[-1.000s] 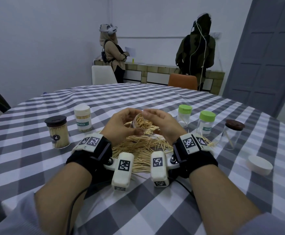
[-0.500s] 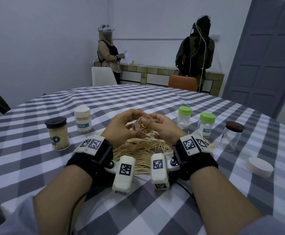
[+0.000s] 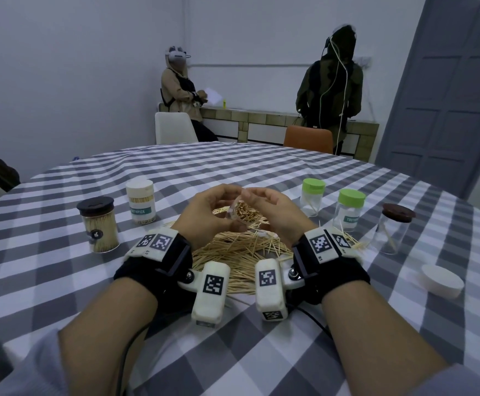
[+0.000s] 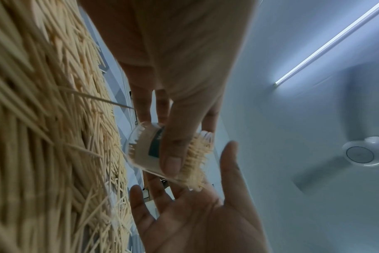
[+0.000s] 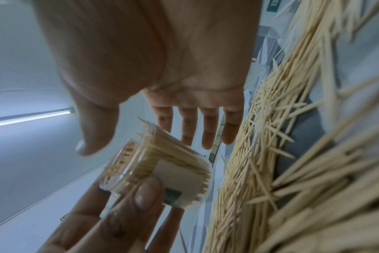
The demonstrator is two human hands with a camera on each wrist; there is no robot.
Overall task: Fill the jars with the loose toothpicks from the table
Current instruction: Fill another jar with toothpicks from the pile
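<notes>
Now, the scene by parts:

Held jar: a clear jar [image 3: 243, 214], packed with toothpicks whose tips stand past its mouth, is held tilted above the heap, mouth turned toward the right hand; a pale label with a dark green band is wrapped round it [image 4: 150, 149].

Left hand: the left hand [image 3: 207, 217] is clamped on the jar, thumb [image 4: 173, 150] laid along its side and the fingers curled behind it.

Right hand: the right hand [image 3: 275, 214] is held just beside the jar's mouth, fingers [image 5: 208, 130] straight and spread, thumb slightly bent; nothing is gripped. Whether the toothpick tips are touched cannot be told.

Loose toothpicks: a broad heap [image 3: 241, 257] is spread on the bench under and between the 2 hands.

Bench: it is covered by a grey-and-white checked cloth [image 3: 61, 275].

Left of the heap: 1 dark-lidded jar [image 3: 98, 225] full of toothpicks and 1 white-lidded labelled jar [image 3: 141, 201], also full, are stood upright.

Right of the heap: 2 green-lidded jars [image 3: 313, 197] [image 3: 350, 214] and 1 brown-lidded jar [image 3: 393, 232] are stood upright, with only a few toothpicks seen inside.

Loose lid: 1 white lid [image 3: 442, 280] is laid on the cloth, well apart from the heap, near the right edge.

Background: 2 people are seen standing at a far counter.
</notes>
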